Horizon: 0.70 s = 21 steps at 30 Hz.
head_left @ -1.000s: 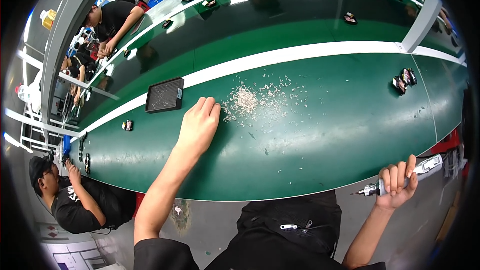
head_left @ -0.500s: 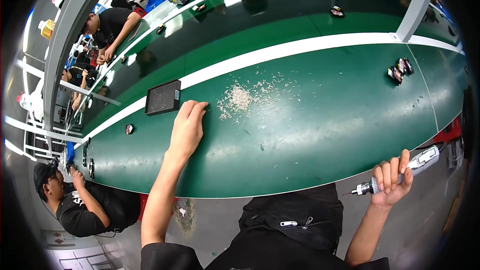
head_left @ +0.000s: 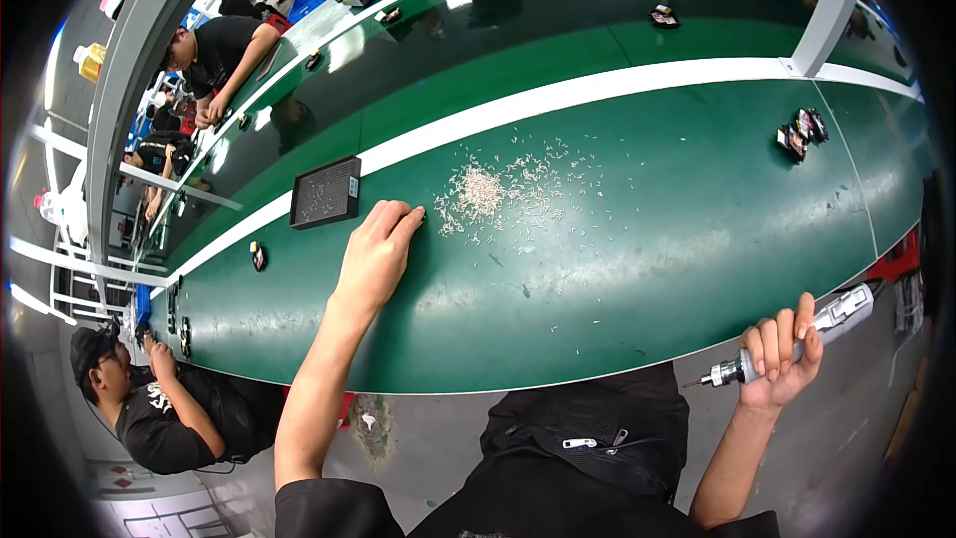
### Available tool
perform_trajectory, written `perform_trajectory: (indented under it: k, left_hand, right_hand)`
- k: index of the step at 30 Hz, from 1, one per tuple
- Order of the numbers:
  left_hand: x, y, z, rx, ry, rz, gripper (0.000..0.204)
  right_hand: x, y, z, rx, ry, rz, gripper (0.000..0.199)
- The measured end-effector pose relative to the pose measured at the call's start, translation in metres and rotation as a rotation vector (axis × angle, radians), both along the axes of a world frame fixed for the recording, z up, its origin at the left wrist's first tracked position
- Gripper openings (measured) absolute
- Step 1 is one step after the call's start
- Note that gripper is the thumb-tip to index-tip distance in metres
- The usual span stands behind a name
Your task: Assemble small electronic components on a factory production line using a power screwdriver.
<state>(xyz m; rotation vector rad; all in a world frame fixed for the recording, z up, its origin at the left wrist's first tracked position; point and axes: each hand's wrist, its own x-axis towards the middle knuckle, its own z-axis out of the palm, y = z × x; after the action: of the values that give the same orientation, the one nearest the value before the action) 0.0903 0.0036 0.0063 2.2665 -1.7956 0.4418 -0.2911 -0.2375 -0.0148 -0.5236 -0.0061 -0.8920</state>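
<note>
The heap of pale bits [head_left: 478, 193] lies just right of your left hand [head_left: 376, 253], pinched, content unclear; by the tabletop's [head_left: 637, 284] near edge, your right hand [head_left: 782, 364] grasps a screwdriver [head_left: 843, 311].

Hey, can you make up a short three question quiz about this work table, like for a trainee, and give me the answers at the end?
1. Which hand holds the grey handheld tool?
2. True or false: the black tray lies to the right of the heap of small pale pieces.
3. Fill in the colour: the heap rests on a ____ work surface.

Key:
1. The right hand.
2. False; it lies to the left.
3. Green.
</note>
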Motion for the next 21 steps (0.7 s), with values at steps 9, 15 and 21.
perform_trajectory:
  k: [9,15,21]
  left_hand:
    - [0.005,-0.006,0.006,0.157,-0.194,-0.146,0.023]
    - [-0.076,-0.03,0.013,-0.278,0.279,-0.008,0.019]
    - [-0.177,-0.059,0.019,-0.372,0.966,-0.123,0.009]
  right_hand:
    - [0.001,0.001,-0.002,0.034,0.006,0.021,0.019]
    - [0.012,0.007,0.014,0.018,-0.053,0.031,0.018]
    - [0.045,0.018,0.049,0.037,-0.166,0.02,0.019]
